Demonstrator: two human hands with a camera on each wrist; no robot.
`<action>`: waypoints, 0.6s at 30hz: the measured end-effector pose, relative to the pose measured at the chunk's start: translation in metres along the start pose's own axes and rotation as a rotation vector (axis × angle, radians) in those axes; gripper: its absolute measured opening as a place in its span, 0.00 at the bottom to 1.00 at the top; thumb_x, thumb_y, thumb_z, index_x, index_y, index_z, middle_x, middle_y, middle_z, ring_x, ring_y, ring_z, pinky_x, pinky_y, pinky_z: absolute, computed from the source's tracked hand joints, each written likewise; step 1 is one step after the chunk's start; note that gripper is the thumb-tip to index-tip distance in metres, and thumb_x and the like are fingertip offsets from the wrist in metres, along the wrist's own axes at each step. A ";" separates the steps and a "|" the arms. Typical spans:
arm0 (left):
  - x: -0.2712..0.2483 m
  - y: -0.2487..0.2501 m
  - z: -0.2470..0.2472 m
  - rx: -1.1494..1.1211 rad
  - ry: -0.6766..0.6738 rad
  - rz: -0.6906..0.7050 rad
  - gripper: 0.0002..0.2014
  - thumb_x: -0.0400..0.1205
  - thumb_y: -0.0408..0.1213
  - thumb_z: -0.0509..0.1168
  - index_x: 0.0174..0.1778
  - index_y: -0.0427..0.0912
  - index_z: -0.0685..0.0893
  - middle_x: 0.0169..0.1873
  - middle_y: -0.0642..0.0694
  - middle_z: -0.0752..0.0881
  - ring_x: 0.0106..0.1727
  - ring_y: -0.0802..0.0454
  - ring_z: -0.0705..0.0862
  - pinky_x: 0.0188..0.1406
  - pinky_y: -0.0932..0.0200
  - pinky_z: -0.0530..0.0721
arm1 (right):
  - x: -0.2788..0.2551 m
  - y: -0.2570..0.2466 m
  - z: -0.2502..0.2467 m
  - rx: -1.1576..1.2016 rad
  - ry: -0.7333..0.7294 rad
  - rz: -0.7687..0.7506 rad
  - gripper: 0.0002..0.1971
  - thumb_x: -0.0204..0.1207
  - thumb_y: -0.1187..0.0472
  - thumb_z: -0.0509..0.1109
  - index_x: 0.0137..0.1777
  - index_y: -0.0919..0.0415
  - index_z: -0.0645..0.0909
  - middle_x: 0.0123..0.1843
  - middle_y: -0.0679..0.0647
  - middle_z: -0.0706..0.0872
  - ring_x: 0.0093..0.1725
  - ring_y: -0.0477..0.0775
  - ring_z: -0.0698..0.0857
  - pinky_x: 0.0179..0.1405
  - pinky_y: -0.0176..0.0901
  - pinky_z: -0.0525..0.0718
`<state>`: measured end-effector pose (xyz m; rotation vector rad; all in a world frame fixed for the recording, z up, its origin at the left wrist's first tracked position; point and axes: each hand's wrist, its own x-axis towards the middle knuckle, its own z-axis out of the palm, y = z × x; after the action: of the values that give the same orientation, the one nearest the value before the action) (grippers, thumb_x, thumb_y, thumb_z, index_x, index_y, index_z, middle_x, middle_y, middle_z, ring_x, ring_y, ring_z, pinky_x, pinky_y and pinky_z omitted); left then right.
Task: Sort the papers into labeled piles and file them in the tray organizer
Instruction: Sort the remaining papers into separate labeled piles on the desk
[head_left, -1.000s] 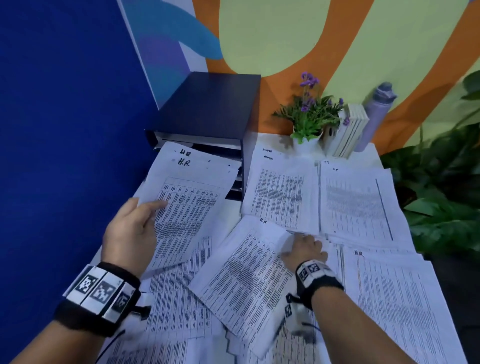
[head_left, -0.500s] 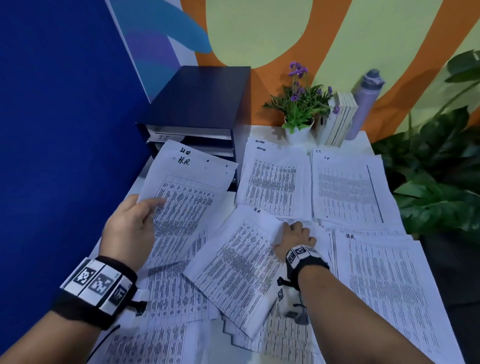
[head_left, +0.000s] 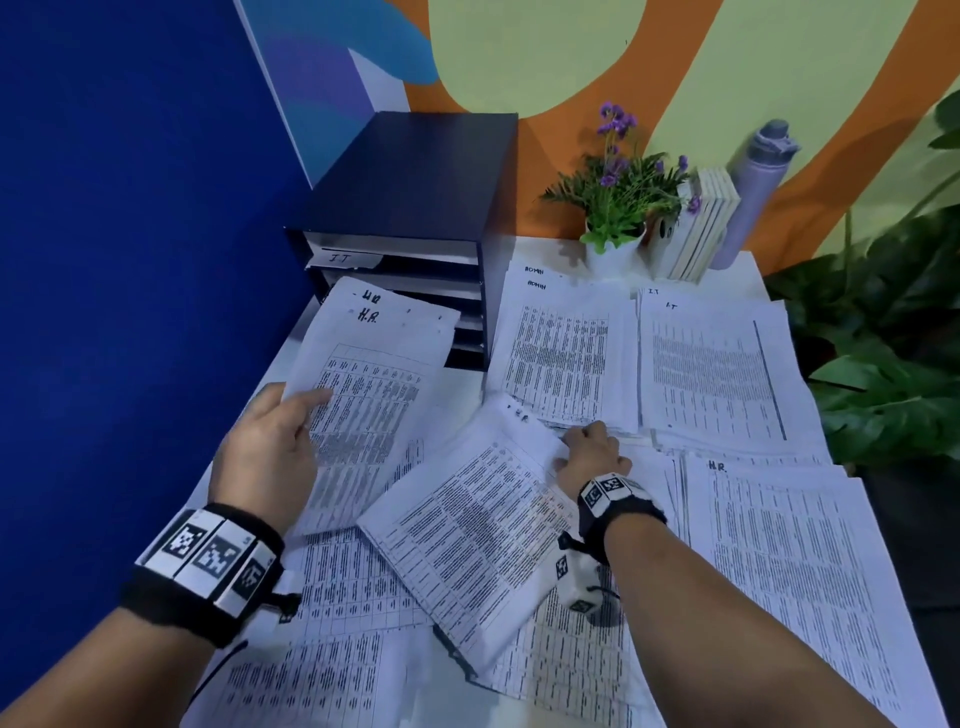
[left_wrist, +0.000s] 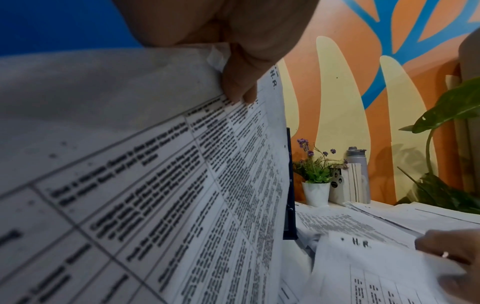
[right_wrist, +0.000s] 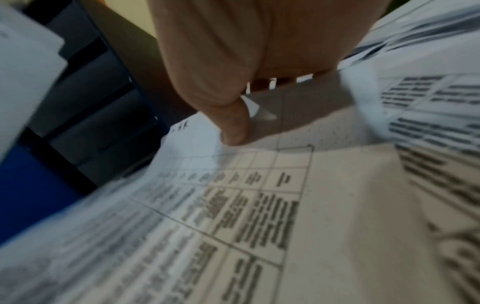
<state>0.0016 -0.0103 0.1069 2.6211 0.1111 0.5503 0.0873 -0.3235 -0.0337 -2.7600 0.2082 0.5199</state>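
Head view: the left hand (head_left: 267, 457) pinches the left edge of the HR stack (head_left: 363, 400), thumb on top and fingers under, holding it tilted off the table so more sheets can join it. The right hand (head_left: 592, 452) curls on the upper right corner of a loose HR sheet (head_left: 467, 540), likely to lift it across onto that stack. The organizer (head_left: 415, 228) stands at the back left, its slots facing forward; one carries an IT tag. The ADMIN pile (head_left: 566, 353) and IT pile (head_left: 717, 369) lie flat and side by side behind the right hand, and another HR pile (head_left: 789, 561) lies to its right. Papers cover nearly the whole table, so free room is above them, not between.

Left wrist view: the thumb presses the stack's margin near its top edge; the sheets fan slightly there.

Right wrist view: blurred, but the thumb seems to press the sheet's top while fingers tuck beneath its raised corner.
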 end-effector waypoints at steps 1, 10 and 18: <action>0.001 0.001 -0.002 0.000 0.000 0.006 0.16 0.81 0.23 0.62 0.60 0.41 0.87 0.53 0.48 0.84 0.47 0.43 0.84 0.42 0.50 0.85 | -0.002 -0.003 -0.006 0.073 0.028 -0.053 0.18 0.79 0.56 0.63 0.69 0.53 0.75 0.68 0.56 0.73 0.68 0.59 0.74 0.66 0.56 0.73; 0.015 0.042 -0.023 -0.075 -0.297 0.086 0.54 0.60 0.85 0.49 0.68 0.47 0.82 0.67 0.58 0.77 0.63 0.56 0.78 0.54 0.49 0.82 | -0.058 -0.043 -0.134 0.384 0.177 -0.616 0.03 0.77 0.60 0.72 0.48 0.53 0.82 0.44 0.35 0.78 0.58 0.52 0.75 0.68 0.54 0.69; 0.021 0.080 0.000 -0.585 -0.134 -0.042 0.10 0.76 0.33 0.75 0.36 0.56 0.89 0.38 0.60 0.88 0.41 0.64 0.86 0.40 0.67 0.82 | -0.077 -0.026 -0.155 0.765 0.564 -0.371 0.27 0.73 0.52 0.74 0.70 0.40 0.71 0.67 0.46 0.73 0.70 0.49 0.72 0.71 0.50 0.72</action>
<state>0.0195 -0.0783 0.1507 2.0697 -0.0345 0.3264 0.0726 -0.3452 0.1393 -2.0407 0.0053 -0.3796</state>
